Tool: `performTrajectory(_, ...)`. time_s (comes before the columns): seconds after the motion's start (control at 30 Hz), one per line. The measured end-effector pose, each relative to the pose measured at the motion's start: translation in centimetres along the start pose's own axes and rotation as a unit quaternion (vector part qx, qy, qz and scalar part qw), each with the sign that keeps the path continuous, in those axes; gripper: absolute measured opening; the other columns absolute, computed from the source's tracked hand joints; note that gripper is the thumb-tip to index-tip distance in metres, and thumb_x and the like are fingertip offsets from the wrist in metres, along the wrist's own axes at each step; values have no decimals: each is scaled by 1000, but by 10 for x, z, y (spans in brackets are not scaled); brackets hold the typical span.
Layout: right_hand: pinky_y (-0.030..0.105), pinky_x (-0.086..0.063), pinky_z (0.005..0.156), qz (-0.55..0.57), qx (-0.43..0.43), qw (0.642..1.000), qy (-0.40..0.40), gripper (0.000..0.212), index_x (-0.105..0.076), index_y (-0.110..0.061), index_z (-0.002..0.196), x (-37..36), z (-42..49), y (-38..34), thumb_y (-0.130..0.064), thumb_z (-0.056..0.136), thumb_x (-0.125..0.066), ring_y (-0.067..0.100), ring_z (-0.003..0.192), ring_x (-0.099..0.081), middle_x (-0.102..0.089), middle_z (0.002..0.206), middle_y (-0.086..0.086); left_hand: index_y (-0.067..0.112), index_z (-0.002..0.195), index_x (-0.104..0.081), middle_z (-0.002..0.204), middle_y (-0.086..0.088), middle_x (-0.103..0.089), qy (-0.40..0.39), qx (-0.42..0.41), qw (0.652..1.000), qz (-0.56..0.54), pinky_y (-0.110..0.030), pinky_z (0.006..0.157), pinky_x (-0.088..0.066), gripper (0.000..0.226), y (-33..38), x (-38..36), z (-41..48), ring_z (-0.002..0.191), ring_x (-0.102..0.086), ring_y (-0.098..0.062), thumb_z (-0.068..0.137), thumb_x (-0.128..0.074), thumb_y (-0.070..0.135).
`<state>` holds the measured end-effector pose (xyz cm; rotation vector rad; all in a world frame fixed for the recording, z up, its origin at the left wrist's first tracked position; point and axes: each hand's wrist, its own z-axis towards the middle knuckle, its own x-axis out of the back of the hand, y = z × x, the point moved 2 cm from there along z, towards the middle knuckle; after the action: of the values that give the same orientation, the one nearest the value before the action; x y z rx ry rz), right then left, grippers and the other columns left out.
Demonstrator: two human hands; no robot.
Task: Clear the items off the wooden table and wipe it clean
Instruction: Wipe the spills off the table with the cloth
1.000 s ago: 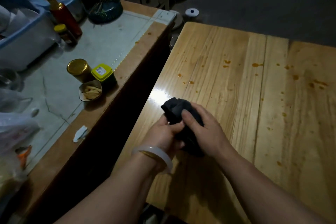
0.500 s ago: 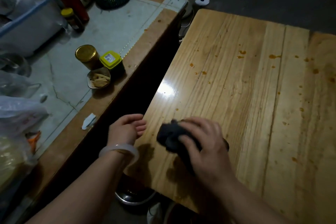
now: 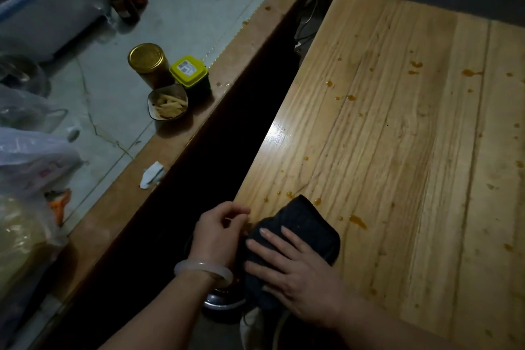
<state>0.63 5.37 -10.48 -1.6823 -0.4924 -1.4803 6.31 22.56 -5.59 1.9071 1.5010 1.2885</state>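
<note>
Cloth point(image 3: 301, 233) slid to table point(image 3: 397, 151) corner; orange spots point(image 3: 357, 221) beside it.

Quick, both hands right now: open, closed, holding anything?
Left hand: fingers loosely curled at the pale wooden table edge, holding nothing.
Right hand: open, fingers straight, pressing the dark crumpled cloth flat.
</note>
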Motion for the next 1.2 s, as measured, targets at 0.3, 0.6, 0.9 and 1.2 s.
performTrajectory(0.3, 43, -17, 118, 49, -54, 997, 22, 42, -60, -23, 130, -1, 33, -6, -30, 90, -50, 23, 143, -31, -50, 143, -2, 22, 82, -61, 90, 9, -53, 67, -129, 979, 144, -2, 68, -35, 16, -8, -20, -7, 82, -51, 4, 90, -56, 9)
performTrajectory(0.6, 40, -20, 118, 41, -43, 998, 23, 38, -62, -27, 125, 2, -11, 0, -35, 89, -52, 18, 140, -35, -56, 133, -8, 26, 92, -58, 96, 18, -41, 12, -175, 965, 194, -12, 72, -42, 9, -16, -54, -37, 87, -49, 1, 92, -53, 19)
performTrajectory(0.9, 46, -12, 119, 3, -52, 998, -27, 44, -56, -25, 134, 6, 40, 34, -35, 92, -48, 20, 146, -23, -50, 143, -5, 16, 98, -63, 101, 6, -51, 80, -171, 967, 172, -13, 79, -35, 16, 4, -42, 6, 94, -51, -10, 90, -53, 8)
performTrajectory(1.2, 42, 4, 120, 14, -139, 990, 16, 37, -59, -19, 128, 12, 70, 59, -30, 95, -47, 18, 150, -9, -53, 140, -2, 17, 108, -69, 119, 6, -55, 59, -187, 966, 167, -20, 98, -35, 32, 29, -44, 29, 115, -45, -11, 90, -47, 1)
